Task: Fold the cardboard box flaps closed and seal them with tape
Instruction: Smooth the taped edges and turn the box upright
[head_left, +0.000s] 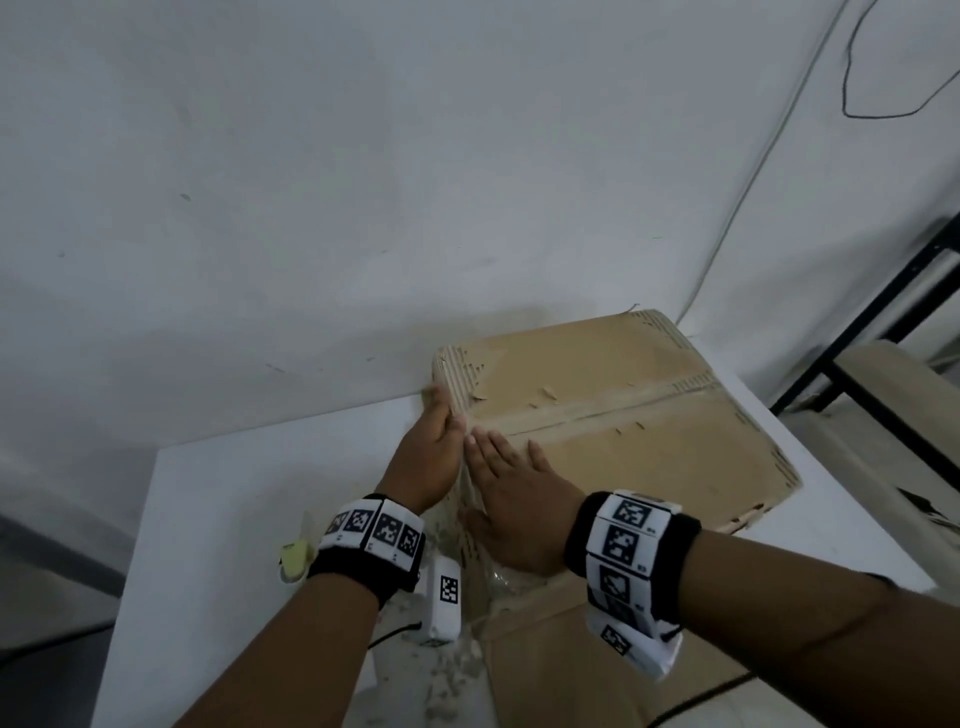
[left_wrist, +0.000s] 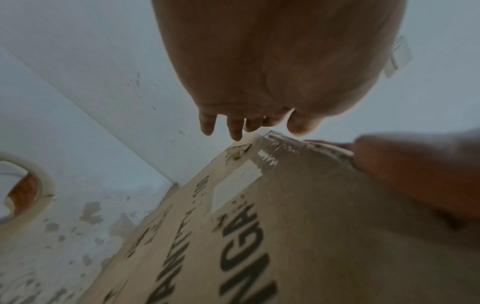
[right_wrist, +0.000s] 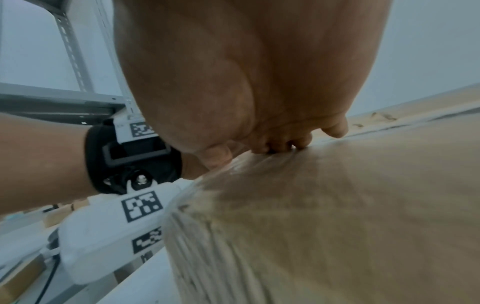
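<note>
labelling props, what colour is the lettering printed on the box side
Dark grey or black, on the cardboard box; clearest in the left wrist view.

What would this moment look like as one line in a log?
cardboard box: flaps closed | right hand: flat on top | left hand: on side | tape roll: on table

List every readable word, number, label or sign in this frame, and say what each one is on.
"NGA": big dark letters, cut off by the frame edge, on the cardboard box side, left wrist view.
Smaller print beside it, ending in what may be "100": too blurred to read.
White label on the box: no legible text.
Square black-and-white coded markers on the wristbands: patterns, no words.
</note>
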